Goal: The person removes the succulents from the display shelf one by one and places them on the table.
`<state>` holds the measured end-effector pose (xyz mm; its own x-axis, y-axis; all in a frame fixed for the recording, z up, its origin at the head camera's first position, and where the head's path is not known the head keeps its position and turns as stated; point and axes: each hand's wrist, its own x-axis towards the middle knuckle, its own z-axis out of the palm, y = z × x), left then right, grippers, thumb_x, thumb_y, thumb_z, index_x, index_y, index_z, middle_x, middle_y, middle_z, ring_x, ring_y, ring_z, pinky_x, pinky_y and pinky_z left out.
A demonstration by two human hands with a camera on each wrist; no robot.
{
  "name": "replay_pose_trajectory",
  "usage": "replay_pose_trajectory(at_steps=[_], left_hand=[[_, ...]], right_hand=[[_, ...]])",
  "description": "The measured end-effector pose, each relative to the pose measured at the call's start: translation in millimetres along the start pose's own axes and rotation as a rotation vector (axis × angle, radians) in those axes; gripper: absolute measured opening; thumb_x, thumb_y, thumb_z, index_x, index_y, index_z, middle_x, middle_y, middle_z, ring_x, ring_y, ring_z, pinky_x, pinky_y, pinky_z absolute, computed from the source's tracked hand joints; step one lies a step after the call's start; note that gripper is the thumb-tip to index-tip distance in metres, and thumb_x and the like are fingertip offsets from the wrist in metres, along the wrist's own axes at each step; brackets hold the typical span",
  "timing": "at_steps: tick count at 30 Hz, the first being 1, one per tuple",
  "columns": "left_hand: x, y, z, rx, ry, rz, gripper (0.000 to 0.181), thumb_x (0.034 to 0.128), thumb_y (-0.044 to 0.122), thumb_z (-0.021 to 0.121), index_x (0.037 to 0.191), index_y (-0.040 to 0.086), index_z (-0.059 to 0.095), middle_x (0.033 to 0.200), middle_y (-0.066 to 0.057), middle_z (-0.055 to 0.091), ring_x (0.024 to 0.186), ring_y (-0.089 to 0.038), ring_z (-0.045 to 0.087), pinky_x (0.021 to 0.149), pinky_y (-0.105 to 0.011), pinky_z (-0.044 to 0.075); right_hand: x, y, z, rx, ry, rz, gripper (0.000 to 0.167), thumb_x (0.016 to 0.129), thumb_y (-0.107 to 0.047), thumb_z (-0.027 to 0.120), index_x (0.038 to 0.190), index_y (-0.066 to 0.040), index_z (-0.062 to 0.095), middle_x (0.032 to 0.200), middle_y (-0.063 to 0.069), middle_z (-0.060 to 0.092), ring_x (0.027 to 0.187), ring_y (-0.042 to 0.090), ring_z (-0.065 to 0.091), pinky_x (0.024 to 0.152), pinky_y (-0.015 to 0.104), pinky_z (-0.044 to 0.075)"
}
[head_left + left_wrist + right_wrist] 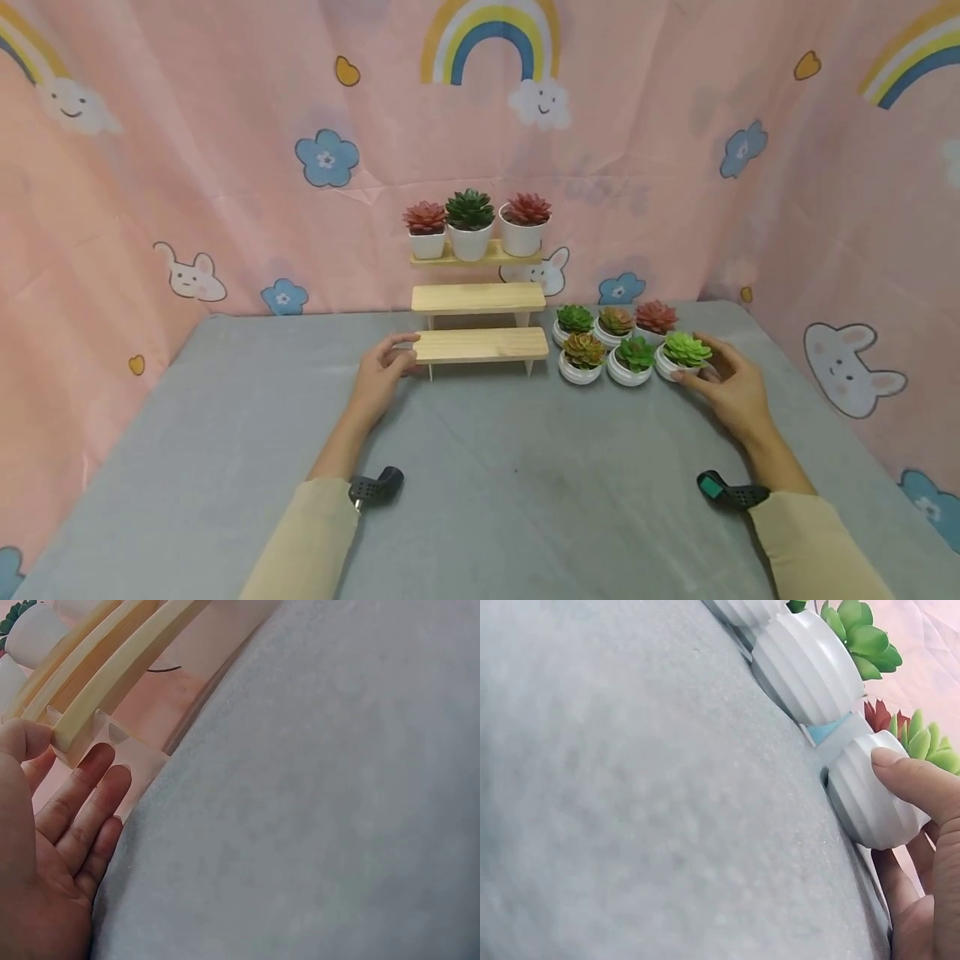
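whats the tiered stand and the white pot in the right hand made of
The stand's steps look like smooth, pale wood, with grain lines; their supports seem clear plastic or glass, since the pink backdrop shows through. The pot looks like satin-finished plastic or ceramic; the soft sheen on its ribs fits either.

Setting: a tabletop staging nook, set up like a small recording set, with pink printed cloth point(247, 92) hung behind and along both sides of a grey-topped table point(525, 517), its folds and creases visible. Cartoon-style motifs, including a rainbow point(491, 30), a blue flower point(327, 158) and a rabbit point(195, 281), repeat across the cloth; a wooden tiered stand point(480, 344) and small potted succulents point(632, 358) form the display, and black wrist-worn devices point(731, 492) fit camera recording. The room beyond the cloth is hidden, so home or studio cannot be told apart with confidence.
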<state>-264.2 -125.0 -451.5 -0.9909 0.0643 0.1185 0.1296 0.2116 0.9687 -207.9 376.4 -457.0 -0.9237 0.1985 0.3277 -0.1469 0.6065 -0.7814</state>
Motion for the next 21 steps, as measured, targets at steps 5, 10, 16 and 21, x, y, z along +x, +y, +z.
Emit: replay_pose_trajectory(at_steps=[5,10,16,21], left_hand=[[0.5,-0.9,-2.3,-0.009,-0.006,-0.009,0.032,0.1009,0.018,0.058,0.132,0.01,0.063,0.115,-0.024,0.073,0.097,-0.03,0.075,0.095,-0.044,0.058],[0.7,-2.1,-2.4,-0.008,-0.011,-0.012,0.033,0.101,0.019,0.058,0.132,0.011,0.063,0.116,-0.023,0.073,0.098,-0.031,0.075,0.095,-0.044,0.058],[0.4,-1.0,-2.5,0.004,-0.004,0.0,0.033,0.1007,0.018,0.058,0.132,0.01,0.063,0.114,-0.023,0.073,0.096,-0.031,0.075,0.093,-0.043,0.058],[3.3,-1.4,-0.3,0.009,0.008,0.008,0.032,0.1011,0.017,0.058,0.131,0.009,0.064,0.114,-0.024,0.074,0.095,-0.031,0.076,0.091,-0.04,0.059]], right_hand=[[0.7,0.9,3.0,0.003,-0.005,0.005,0.075,0.087,-0.019,0.081,0.152,-0.011,0.046,0.155,0.007,0.048,0.13,-0.01,0.045,0.1,0.005,0.041],[-1.3,0.8,2.6,0.015,-0.012,0.0,0.075,0.088,-0.02,0.08,0.153,-0.013,0.045,0.154,0.004,0.048,0.127,-0.013,0.044,0.095,0.0,0.04],[-3.3,-3.0,1.1,0.004,-0.027,0.023,0.076,0.089,-0.025,0.078,0.155,-0.02,0.042,0.159,0.009,0.043,0.128,-0.011,0.044,0.095,-0.001,0.038],[-2.3,-3.6,-1.4,0.0,-0.027,0.043,0.075,0.091,-0.028,0.077,0.156,-0.022,0.04,0.161,0.007,0.04,0.135,-0.005,0.042,0.104,0.007,0.039]])
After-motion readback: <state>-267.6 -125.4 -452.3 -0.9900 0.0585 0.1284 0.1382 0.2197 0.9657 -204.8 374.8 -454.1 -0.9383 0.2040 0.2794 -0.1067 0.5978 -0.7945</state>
